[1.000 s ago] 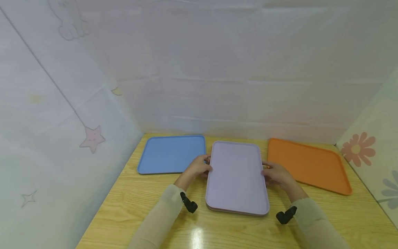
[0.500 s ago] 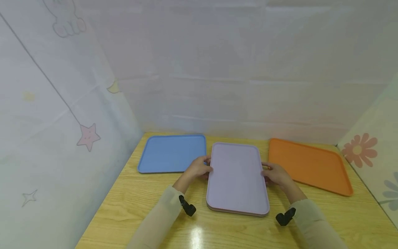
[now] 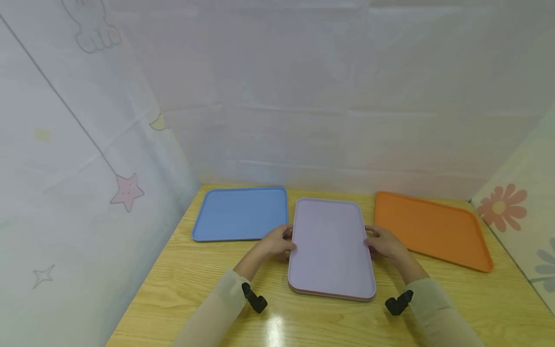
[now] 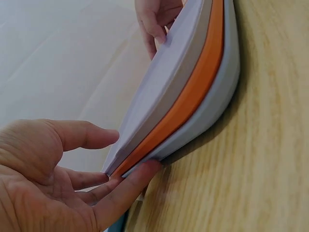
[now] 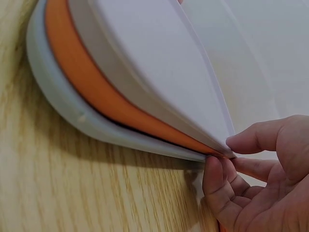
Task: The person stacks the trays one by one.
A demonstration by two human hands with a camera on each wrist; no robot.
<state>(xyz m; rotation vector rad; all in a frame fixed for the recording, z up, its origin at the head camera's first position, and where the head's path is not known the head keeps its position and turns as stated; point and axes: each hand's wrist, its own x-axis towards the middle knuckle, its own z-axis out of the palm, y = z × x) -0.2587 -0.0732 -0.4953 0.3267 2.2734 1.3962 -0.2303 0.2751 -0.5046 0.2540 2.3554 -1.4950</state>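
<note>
Left hand (image 3: 274, 243) is shifting closer along the tray stack (image 3: 331, 248), pinching its edge, while the right hand (image 3: 386, 243) is gripping the opposite edge.

left grip (image 4: 60, 188) holds a stack of trays (image 4: 190, 96)

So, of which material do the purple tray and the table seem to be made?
Purple tray: probably plastic, matte; even colour, smooth rounded rim. Table: wood or wood-look laminate, slightly glossy; visible grain and a bright reflection.
</note>
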